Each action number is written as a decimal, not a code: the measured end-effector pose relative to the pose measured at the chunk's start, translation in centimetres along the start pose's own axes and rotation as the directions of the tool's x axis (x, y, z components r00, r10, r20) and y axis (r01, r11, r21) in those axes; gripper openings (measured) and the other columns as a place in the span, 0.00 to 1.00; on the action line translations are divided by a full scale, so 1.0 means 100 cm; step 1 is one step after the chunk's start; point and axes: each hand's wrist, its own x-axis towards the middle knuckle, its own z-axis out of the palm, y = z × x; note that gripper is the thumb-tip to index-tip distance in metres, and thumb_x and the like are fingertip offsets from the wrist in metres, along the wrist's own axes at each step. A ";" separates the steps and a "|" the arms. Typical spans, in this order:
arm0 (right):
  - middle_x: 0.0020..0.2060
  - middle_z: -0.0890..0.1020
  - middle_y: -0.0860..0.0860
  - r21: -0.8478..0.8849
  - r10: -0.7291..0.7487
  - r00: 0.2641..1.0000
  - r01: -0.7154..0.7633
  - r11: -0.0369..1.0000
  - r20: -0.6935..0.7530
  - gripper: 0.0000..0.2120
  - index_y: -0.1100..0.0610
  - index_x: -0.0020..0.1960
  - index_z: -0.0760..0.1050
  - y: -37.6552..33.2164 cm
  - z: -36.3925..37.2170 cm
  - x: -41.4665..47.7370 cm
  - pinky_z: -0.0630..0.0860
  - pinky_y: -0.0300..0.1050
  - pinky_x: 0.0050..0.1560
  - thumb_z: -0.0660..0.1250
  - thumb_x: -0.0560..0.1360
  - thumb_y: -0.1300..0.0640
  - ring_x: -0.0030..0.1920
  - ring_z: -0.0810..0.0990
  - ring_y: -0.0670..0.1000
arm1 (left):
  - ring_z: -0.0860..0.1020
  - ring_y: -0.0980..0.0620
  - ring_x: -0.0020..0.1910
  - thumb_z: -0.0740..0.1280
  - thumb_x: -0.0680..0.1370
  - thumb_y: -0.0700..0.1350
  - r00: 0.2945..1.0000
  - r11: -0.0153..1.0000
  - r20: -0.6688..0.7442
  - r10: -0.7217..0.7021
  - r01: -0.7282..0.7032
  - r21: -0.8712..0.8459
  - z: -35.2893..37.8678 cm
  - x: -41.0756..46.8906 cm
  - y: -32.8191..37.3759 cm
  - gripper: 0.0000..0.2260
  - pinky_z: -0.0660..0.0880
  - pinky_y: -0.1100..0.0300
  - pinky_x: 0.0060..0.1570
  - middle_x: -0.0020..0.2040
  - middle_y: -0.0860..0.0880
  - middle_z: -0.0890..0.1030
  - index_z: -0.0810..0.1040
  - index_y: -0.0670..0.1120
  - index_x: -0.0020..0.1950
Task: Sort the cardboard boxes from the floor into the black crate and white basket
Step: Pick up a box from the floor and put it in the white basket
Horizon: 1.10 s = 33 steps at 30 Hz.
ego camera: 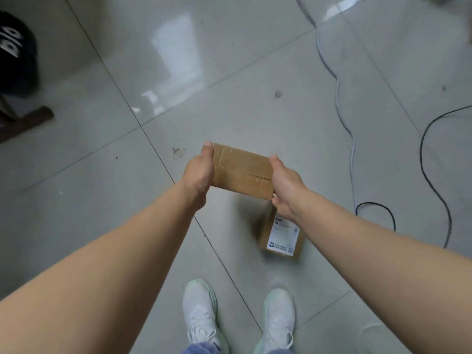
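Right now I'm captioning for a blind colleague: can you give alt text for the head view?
Both bare hands, left hand and right hand, grip the ends of a plain cardboard box held above a grey tiled floor. A second box with a white label lies below it, ahead of white sneakers.

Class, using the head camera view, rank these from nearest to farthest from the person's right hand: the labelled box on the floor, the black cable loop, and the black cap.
From the right hand:
1. Labelled box, on the floor just below the hand.
2. Black cable loop, on the floor to the right.
3. Black cap, far off at the left edge.
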 end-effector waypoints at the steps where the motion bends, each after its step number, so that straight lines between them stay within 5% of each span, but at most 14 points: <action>1: 0.60 0.77 0.50 -0.008 -0.016 1.000 0.016 1.000 0.000 0.28 0.54 0.65 0.71 -0.012 -0.002 -0.019 0.66 0.49 0.67 0.57 0.76 0.36 0.61 0.75 0.53 | 0.70 0.48 0.66 0.53 0.80 0.61 1.000 1.000 -0.004 0.015 -0.015 -0.024 -0.005 -0.017 0.013 0.25 0.63 0.50 0.68 0.67 0.47 0.73 0.70 0.44 0.67; 4: 0.60 0.77 0.50 -0.015 -0.064 0.998 0.064 0.998 0.002 0.27 0.54 0.66 0.71 -0.053 -0.005 -0.080 0.67 0.46 0.62 0.57 0.76 0.36 0.60 0.75 0.53 | 0.75 0.51 0.52 0.53 0.80 0.59 0.997 0.992 -0.038 0.066 -0.070 -0.106 -0.024 -0.074 0.059 0.18 0.67 0.56 0.54 0.55 0.48 0.78 0.75 0.48 0.47; 10: 0.57 0.77 0.51 -0.030 -0.227 0.974 0.227 0.973 0.012 0.23 0.53 0.58 0.72 -0.142 -0.001 -0.226 0.70 0.47 0.60 0.56 0.76 0.36 0.58 0.76 0.54 | 0.77 0.50 0.52 0.55 0.79 0.62 0.989 0.958 -0.090 0.118 -0.137 -0.253 -0.079 -0.198 0.151 0.21 0.69 0.58 0.47 0.53 0.49 0.80 0.76 0.47 0.55; 14: 0.57 0.76 0.50 -0.010 -0.353 0.936 0.353 0.936 0.002 0.26 0.55 0.64 0.71 -0.184 0.004 -0.336 0.69 0.46 0.54 0.55 0.77 0.37 0.57 0.74 0.53 | 0.76 0.52 0.43 0.58 0.78 0.61 0.961 0.911 -0.173 0.216 -0.262 -0.319 -0.120 -0.297 0.198 0.17 0.71 0.58 0.44 0.43 0.51 0.77 0.75 0.48 0.46; 18: 0.55 0.76 0.52 0.028 -0.488 0.873 0.488 0.872 -0.015 0.26 0.57 0.64 0.71 -0.205 0.005 -0.441 0.72 0.46 0.51 0.57 0.76 0.38 0.54 0.75 0.54 | 0.78 0.48 0.53 0.58 0.77 0.62 0.936 0.866 -0.222 0.272 -0.339 -0.367 -0.161 -0.394 0.222 0.25 0.72 0.56 0.55 0.55 0.48 0.79 0.74 0.44 0.62; 27: 0.57 0.76 0.56 0.036 -0.618 0.773 0.620 0.784 0.148 0.27 0.58 0.62 0.70 -0.175 0.000 -0.597 0.73 0.54 0.61 0.54 0.77 0.37 0.56 0.76 0.56 | 0.74 0.45 0.61 0.58 0.77 0.62 0.847 0.781 -0.396 0.354 -0.501 -0.374 -0.226 -0.558 0.178 0.30 0.70 0.47 0.65 0.64 0.45 0.75 0.68 0.41 0.69; 31: 0.55 0.79 0.55 0.036 -0.589 0.735 0.615 0.788 0.336 0.27 0.58 0.63 0.73 -0.141 0.003 -0.651 0.77 0.56 0.58 0.56 0.77 0.38 0.53 0.79 0.56 | 0.76 0.44 0.58 0.61 0.77 0.58 0.793 0.724 -0.525 0.311 -0.555 -0.409 -0.246 -0.619 0.137 0.26 0.72 0.47 0.62 0.59 0.44 0.77 0.70 0.39 0.66; 33: 0.53 0.80 0.54 0.003 -0.553 0.708 0.614 0.789 0.439 0.25 0.55 0.62 0.74 -0.125 0.008 -0.674 0.78 0.55 0.55 0.57 0.76 0.37 0.52 0.80 0.56 | 0.76 0.46 0.49 0.62 0.76 0.56 0.748 0.687 -0.607 0.267 -0.590 -0.424 -0.258 -0.647 0.114 0.23 0.73 0.54 0.51 0.51 0.45 0.77 0.73 0.38 0.61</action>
